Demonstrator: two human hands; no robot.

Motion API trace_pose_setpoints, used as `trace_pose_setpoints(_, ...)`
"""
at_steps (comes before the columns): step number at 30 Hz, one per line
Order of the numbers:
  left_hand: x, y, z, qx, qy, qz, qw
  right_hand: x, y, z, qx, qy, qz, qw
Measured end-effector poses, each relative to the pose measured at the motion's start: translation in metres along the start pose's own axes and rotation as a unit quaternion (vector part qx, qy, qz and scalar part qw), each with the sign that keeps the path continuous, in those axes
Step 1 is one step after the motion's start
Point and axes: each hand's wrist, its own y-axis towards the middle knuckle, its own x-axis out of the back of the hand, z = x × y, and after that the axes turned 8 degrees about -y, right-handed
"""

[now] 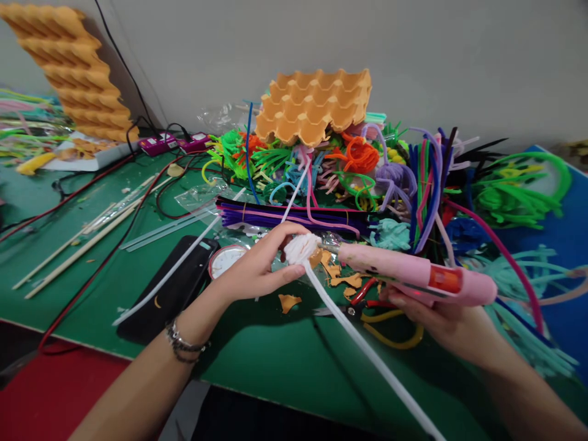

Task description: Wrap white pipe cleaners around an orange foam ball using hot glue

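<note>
Many pipe cleaners, egg tray, phone nearby

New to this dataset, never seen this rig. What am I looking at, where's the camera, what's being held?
No machine: one person's two bare hands, filmed by a camera on their head looking forward and down. The left hand pinches a coiled white fuzzy pipe-cleaner ball. The right hand holds a pink plastic glue gun, nozzle at the ball. On the green table: a heap of coloured pipe cleaners, an orange egg tray, a black phone, wooden sticks.
</note>
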Motion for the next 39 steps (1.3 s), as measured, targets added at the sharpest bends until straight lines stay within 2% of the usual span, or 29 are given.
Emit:
trace_pose_setpoints(6,-0.0006,0.0001,0.0003,-0.025,-0.035,-0.004,0.999,0.0013,0.001,0.0001,-0.009,-0.002,-0.004,1.0)
trace_pose_setpoints(13,-0.0019,0.0009,0.0025,-0.049,-0.106,0.001,0.993,0.0023,0.0012,0.002,0.016,0.006,-0.022,1.0)
trace_pose_setpoints(29,-0.0032,0.0009,0.0021,-0.04,-0.121,0.014,0.992,0.0026,0.0006,0.0037,0.001,0.036,-0.022,0.999)
trace_pose_setpoints(39,-0.002,0.0009,0.0012,-0.022,-0.134,0.002,0.991,0.0088,0.0021,0.0042,-0.006,0.012,0.006,1.0)
